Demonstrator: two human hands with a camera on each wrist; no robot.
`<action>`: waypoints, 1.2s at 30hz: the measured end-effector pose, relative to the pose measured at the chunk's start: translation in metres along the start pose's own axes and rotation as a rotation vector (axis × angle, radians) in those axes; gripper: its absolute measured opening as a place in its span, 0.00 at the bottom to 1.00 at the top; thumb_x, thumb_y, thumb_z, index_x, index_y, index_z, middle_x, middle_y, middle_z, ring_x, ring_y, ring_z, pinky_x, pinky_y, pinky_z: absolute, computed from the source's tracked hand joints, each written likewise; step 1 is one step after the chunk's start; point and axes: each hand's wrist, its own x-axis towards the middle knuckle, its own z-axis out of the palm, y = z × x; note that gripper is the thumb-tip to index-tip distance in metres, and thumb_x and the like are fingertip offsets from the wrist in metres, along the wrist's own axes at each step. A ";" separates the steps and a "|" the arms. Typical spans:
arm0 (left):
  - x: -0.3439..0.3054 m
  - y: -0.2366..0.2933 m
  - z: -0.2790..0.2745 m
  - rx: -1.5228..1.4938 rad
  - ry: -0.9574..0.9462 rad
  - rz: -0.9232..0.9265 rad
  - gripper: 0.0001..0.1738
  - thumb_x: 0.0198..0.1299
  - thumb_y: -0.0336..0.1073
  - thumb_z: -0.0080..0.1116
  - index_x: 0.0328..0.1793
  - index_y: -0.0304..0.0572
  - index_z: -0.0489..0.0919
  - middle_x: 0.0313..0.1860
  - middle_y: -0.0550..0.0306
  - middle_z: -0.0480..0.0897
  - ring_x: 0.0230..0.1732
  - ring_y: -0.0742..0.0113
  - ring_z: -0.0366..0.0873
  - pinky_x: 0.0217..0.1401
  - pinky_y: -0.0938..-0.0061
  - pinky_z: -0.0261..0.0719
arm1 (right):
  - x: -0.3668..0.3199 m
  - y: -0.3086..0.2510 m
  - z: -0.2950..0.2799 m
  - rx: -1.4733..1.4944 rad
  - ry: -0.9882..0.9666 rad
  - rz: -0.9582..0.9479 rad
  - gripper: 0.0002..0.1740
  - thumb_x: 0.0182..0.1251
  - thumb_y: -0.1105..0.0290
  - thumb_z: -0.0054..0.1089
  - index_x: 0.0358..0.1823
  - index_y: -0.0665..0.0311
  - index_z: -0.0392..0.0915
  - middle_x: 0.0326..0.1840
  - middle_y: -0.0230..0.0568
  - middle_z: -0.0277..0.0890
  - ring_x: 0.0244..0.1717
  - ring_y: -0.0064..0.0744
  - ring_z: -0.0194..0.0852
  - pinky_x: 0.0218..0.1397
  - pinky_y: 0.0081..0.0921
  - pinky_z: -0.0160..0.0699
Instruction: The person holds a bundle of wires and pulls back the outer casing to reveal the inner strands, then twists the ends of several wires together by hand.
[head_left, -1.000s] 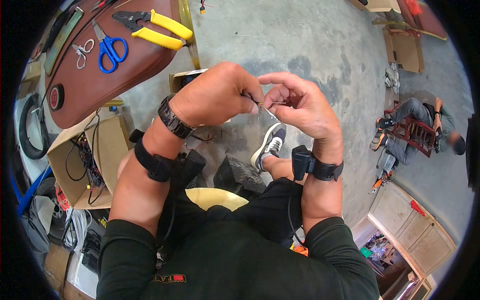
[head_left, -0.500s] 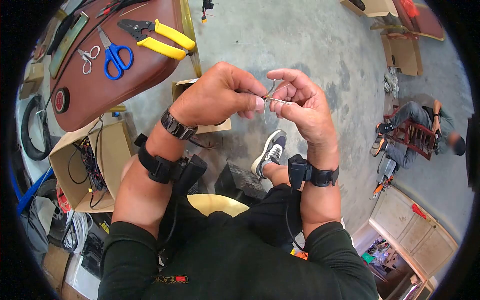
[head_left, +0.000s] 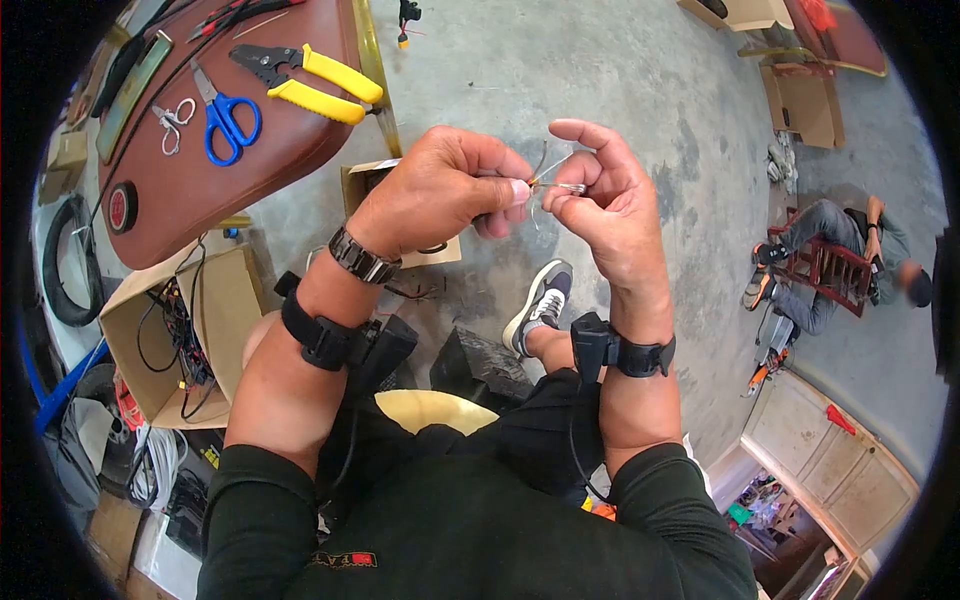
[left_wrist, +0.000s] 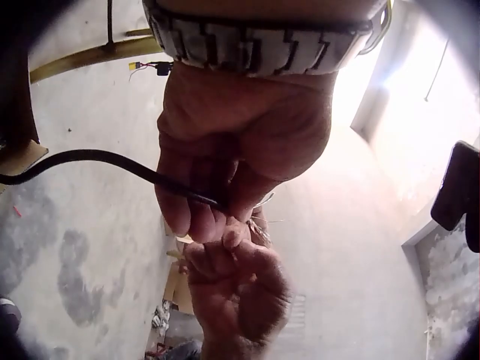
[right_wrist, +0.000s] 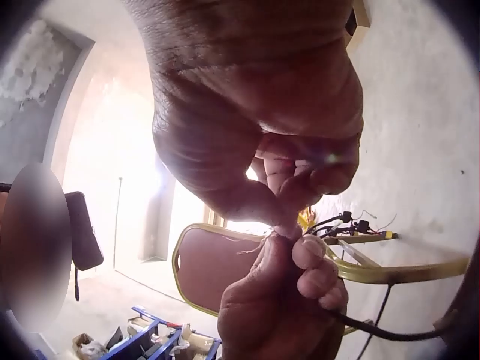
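Observation:
In the head view my left hand (head_left: 445,195) pinches the end of a black cable between thumb and forefinger. The cable (left_wrist: 90,155) trails out from under that hand in the left wrist view. Beyond its fingertips, thin bare wires (head_left: 570,187) fan out from the cable end, one silvery bundle pointing right and finer strands spreading up and down. My right hand (head_left: 618,205) pinches at these wires with thumb and fingertips, its forefinger raised away. In the right wrist view the two hands' fingertips meet closely and hide part of the strands.
A brown padded table (head_left: 290,130) at upper left bears yellow-handled wire strippers (head_left: 320,85), blue scissors (head_left: 230,125) and small silver scissors (head_left: 173,125). An open cardboard box (head_left: 135,350) of cables stands below it. A seated person (head_left: 835,255) is at far right.
My right hand has shifted slightly up, its forefinger lifting. The wires, earlier closer together and angled down to the right, now spread apart, with the silvery bundle lying level. The left hand keeps its pinch.

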 end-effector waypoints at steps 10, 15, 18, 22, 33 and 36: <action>-0.001 0.007 0.002 0.169 0.064 -0.068 0.09 0.63 0.34 0.64 0.43 0.36 0.85 0.25 0.63 0.82 0.21 0.80 0.73 0.21 0.85 0.67 | 0.000 -0.004 -0.010 -0.136 -0.045 0.022 0.27 0.56 0.85 0.55 0.60 0.68 0.74 0.29 0.24 0.71 0.31 0.12 0.69 0.34 0.13 0.68; -0.003 0.014 -0.009 0.114 0.168 -0.038 0.08 0.62 0.33 0.64 0.42 0.36 0.85 0.25 0.64 0.82 0.20 0.81 0.71 0.22 0.87 0.66 | 0.000 -0.002 -0.021 -0.150 0.061 -0.037 0.23 0.58 0.85 0.57 0.57 0.68 0.76 0.31 0.26 0.75 0.33 0.13 0.72 0.36 0.13 0.70; -0.004 0.016 -0.011 0.021 0.229 -0.008 0.07 0.63 0.32 0.63 0.42 0.35 0.84 0.26 0.63 0.82 0.21 0.81 0.72 0.23 0.87 0.67 | 0.003 -0.001 -0.025 -0.134 0.141 -0.023 0.15 0.60 0.82 0.59 0.49 0.68 0.79 0.32 0.28 0.79 0.32 0.14 0.73 0.35 0.14 0.72; 0.000 0.007 -0.001 -0.012 0.235 0.048 0.07 0.63 0.31 0.62 0.43 0.34 0.84 0.28 0.60 0.83 0.23 0.79 0.74 0.26 0.83 0.72 | 0.002 0.000 -0.017 -0.086 0.085 0.058 0.07 0.63 0.78 0.61 0.42 0.68 0.82 0.29 0.28 0.79 0.30 0.14 0.72 0.33 0.15 0.71; 0.003 -0.001 0.003 -0.030 0.223 0.207 0.09 0.65 0.30 0.62 0.47 0.31 0.82 0.34 0.56 0.85 0.29 0.74 0.80 0.33 0.78 0.79 | 0.002 0.005 -0.007 -0.122 0.083 0.040 0.08 0.67 0.72 0.63 0.43 0.68 0.85 0.30 0.30 0.81 0.30 0.15 0.72 0.33 0.17 0.72; 0.003 -0.003 0.005 -0.050 0.192 0.186 0.09 0.65 0.29 0.62 0.47 0.31 0.82 0.33 0.55 0.85 0.29 0.73 0.81 0.32 0.79 0.79 | 0.003 0.008 -0.002 -0.065 0.088 0.015 0.09 0.67 0.72 0.64 0.45 0.68 0.85 0.31 0.30 0.81 0.31 0.15 0.73 0.34 0.16 0.73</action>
